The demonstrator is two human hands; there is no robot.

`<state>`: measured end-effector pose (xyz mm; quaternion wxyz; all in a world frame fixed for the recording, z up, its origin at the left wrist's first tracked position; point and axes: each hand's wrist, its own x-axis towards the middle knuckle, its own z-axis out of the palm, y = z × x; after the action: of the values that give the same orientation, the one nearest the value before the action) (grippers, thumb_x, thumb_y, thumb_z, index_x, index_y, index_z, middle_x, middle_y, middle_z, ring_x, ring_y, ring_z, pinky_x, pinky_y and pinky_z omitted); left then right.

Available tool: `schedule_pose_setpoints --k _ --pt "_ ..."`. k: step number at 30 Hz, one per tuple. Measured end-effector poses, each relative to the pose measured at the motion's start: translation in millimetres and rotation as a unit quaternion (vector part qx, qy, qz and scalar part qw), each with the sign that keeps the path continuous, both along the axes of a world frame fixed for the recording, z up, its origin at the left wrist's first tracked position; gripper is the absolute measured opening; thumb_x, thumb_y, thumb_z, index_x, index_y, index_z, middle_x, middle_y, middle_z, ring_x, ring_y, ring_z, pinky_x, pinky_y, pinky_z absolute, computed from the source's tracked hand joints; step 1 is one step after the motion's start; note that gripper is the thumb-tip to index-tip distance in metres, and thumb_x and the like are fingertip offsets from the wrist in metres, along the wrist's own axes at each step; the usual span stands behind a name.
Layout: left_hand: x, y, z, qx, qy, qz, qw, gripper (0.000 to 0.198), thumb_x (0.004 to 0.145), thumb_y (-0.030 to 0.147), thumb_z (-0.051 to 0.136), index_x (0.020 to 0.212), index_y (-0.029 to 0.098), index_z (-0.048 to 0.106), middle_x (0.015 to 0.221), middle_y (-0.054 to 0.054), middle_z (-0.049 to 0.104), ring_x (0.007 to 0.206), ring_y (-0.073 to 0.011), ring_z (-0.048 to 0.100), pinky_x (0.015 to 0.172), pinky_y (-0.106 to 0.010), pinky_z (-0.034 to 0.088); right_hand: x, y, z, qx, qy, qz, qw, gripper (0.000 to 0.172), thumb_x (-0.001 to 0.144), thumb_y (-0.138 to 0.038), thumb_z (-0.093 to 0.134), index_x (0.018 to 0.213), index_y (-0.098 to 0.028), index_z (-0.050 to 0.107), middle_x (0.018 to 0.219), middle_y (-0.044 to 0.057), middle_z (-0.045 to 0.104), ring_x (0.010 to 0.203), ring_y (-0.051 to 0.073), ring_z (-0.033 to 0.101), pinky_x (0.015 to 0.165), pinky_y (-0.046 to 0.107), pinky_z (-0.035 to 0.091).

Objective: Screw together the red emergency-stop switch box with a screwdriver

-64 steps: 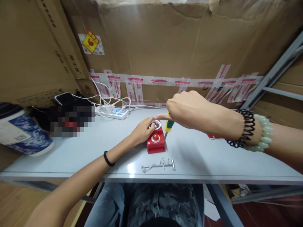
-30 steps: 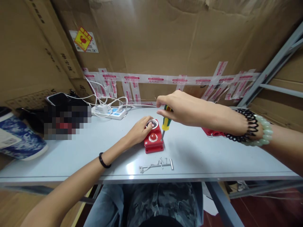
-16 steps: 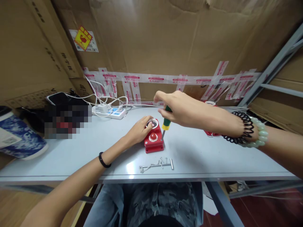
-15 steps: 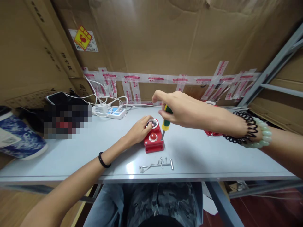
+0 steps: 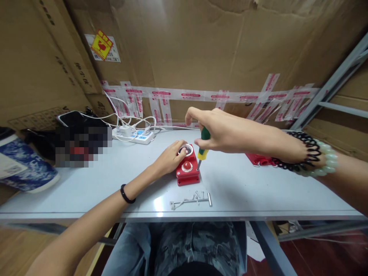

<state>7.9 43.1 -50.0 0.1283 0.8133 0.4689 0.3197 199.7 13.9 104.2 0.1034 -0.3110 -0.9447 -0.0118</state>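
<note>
A red alarm box [image 5: 188,179] with a white ring [image 5: 190,148] and a domed red button [image 5: 187,165] lies on the table. My left hand [image 5: 169,158] grips its far left side, the thumb resting at the ring. In my right hand [image 5: 217,128] is a screwdriver [image 5: 202,154] with a green and yellow handle, held tilted. Its tip meets the right edge of the box at a corner hole; any screw under it is too small to make out. A metal T-shaped bar [image 5: 209,199] with a cord or chain and a few small screws [image 5: 197,194] lie in front.
Another red part [image 5: 258,160] sits on the table behind my right forearm. A white power strip [image 5: 140,137] with tangled cables lies at the back. To the left stand a blue-and-white cup [image 5: 31,172] and dark items. Large cardboard [image 5: 184,50] walls the back.
The screwdriver handle has turned slightly in my right hand, and my thumb and wrist have shifted a little. My left hand and the alarm box hold their place.
</note>
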Motion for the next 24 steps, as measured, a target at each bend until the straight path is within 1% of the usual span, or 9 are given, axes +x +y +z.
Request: schedule_pose_setpoints --k 2,5,7,10,13,16,18,21,24 --pt "0.1 -0.3 0.6 0.002 0.003 0.001 1.000 0.029 0.093 0.033 0.030 0.103 0.019 0.053 0.098 -0.006 0.060 0.087 -0.0225 0.056 0.079 -0.037 0.044 3.0 -5.6 6.4 -0.034 -0.001 0.031 0.999 0.038 0.074 -0.018 0.062 0.109 -0.022 0.049 0.088 0.002 0.060 0.079 0.017 0.052 0.064 0.028 0.036" --pt "0.2 -0.6 1.4 0.006 0.006 -0.003 1.000 0.029 0.093 0.033 0.030 0.103 0.019 0.053 0.099 -0.006 0.059 0.088 -0.0222 0.055 0.080 -0.036 0.044 4.4 -9.9 8.7 -0.047 -0.012 0.033 0.998 0.026 0.075 -0.022 0.063 0.099 -0.021 0.052 0.085 0.002 0.060 0.079 0.017 0.052 0.063 0.029 0.035" --pt "0.3 -0.7 1.5 0.001 0.006 -0.004 1.000 0.029 0.093 0.033 0.030 0.102 0.019 0.053 0.098 -0.006 0.059 0.089 -0.0225 0.056 0.080 -0.036 0.044 2.1 -7.6 3.8 -0.020 -0.016 -0.003 1.000 0.018 0.078 -0.032 0.062 0.088 -0.019 0.054 0.079 0.003 0.059 0.077 0.018 0.052 0.063 0.030 0.035" --pt "0.2 -0.7 1.4 -0.003 0.007 -0.006 1.000 0.029 0.093 0.033 0.029 0.104 0.020 0.053 0.101 -0.007 0.060 0.092 -0.0231 0.056 0.082 -0.037 0.044 -2.0 -0.3 -5.8 0.040 -0.001 -0.042 0.998 0.020 0.086 -0.036 0.052 0.080 -0.018 0.054 0.075 0.005 0.058 0.073 0.019 0.051 0.062 0.031 0.034" --pt "0.2 -0.9 1.6 -0.004 0.007 -0.006 1.000 0.030 0.094 0.032 0.029 0.107 0.020 0.052 0.104 -0.007 0.060 0.093 -0.0229 0.056 0.083 -0.038 0.044 -0.8 2.1 -7.6 0.022 0.033 -0.007 0.999 0.010 0.085 -0.024 0.050 0.093 -0.018 0.053 0.087 0.006 0.060 0.078 0.018 0.053 0.063 0.031 0.036" --pt "0.1 -0.9 1.8 -0.008 0.008 0.001 1.000 0.029 0.094 0.033 0.029 0.106 0.020 0.052 0.102 -0.006 0.060 0.092 -0.0225 0.056 0.082 -0.038 0.044 3.9 -1.9 -3.7 -0.044 0.041 0.026 0.998 0.028 0.079 -0.018 0.057 0.106 -0.020 0.049 0.102 0.006 0.060 0.089 0.019 0.055 0.068 0.030 0.041" --pt "0.0 -0.6 1.6 -0.003 0.010 0.003 1.000 0.029 0.094 0.033 0.030 0.105 0.020 0.053 0.102 -0.006 0.060 0.092 -0.0224 0.056 0.082 -0.037 0.044 5.7 -4.4 -3.0 -0.054 0.039 0.005 0.998 0.032 0.080 -0.022 0.059 0.109 -0.021 0.047 0.103 0.006 0.059 0.091 0.020 0.056 0.071 0.032 0.042" --pt "-0.2 -0.3 1.3 0.000 0.013 -0.004 1.000 0.029 0.094 0.032 0.029 0.106 0.020 0.053 0.104 -0.007 0.059 0.093 -0.0227 0.055 0.084 -0.038 0.044 4.6 -5.4 -5.3 -0.021 0.042 -0.055 0.997 0.030 0.084 -0.029 0.056 0.110 -0.020 0.045 0.095 0.007 0.060 0.084 0.022 0.056 0.072 0.036 0.042" --pt "-0.1 -0.7 1.7 -0.009 0.011 -0.005 1.000 0.030 0.094 0.033 0.029 0.107 0.019 0.052 0.105 -0.007 0.059 0.093 -0.0227 0.055 0.084 -0.038 0.044 2.3 -7.3 -4.2 -0.025 0.044 -0.026 0.998 0.034 0.082 -0.021 0.055 0.113 -0.021 0.041 0.097 0.006 0.060 0.084 0.021 0.055 0.074 0.036 0.042"
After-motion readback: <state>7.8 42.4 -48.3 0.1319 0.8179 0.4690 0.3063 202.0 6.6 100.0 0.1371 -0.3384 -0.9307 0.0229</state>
